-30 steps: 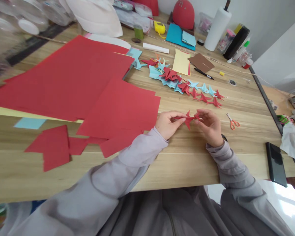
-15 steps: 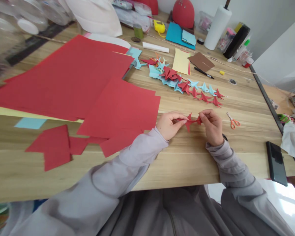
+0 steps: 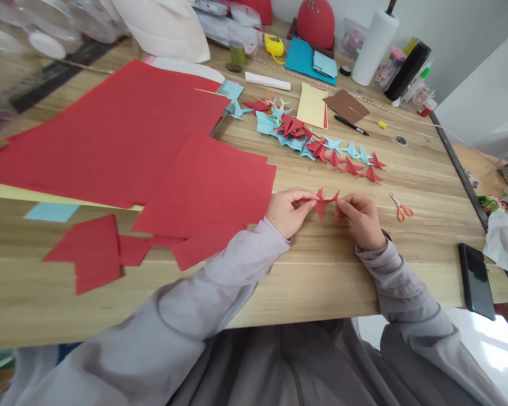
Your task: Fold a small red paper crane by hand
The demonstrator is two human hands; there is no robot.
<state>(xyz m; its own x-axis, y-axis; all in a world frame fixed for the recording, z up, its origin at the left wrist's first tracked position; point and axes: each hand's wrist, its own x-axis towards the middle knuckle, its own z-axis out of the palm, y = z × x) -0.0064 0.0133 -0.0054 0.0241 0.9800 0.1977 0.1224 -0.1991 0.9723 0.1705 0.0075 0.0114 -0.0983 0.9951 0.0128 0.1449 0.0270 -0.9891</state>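
A small red origami crane (image 3: pixel 320 206) is held between my two hands above the table. My left hand (image 3: pixel 288 213) pinches it from the left with thumb and forefinger. On the other side, my right hand (image 3: pixel 360 219) is closed on its right end, partly hiding that part. Beyond my hands lies a row of folded red cranes (image 3: pixel 352 167) and light blue cranes (image 3: pixel 353 150), heaped together toward the left. Orange-handled scissors (image 3: pixel 401 211) rest to the right of my right hand.
Large red paper sheets (image 3: pixel 122 135) cover the left side, with red offcuts (image 3: pixel 96 251) nearer me. Behind are a black pen (image 3: pixel 351 125), brown paper (image 3: pixel 347 106), a yellow tape measure (image 3: pixel 274 46) and a paper roll (image 3: pixel 375 49). A black phone (image 3: pixel 476 281) lies at the right edge.
Both hands have shifted slightly to the left with the red crane. My right fingers have moved closer to its middle, and its right part now points up beside them.
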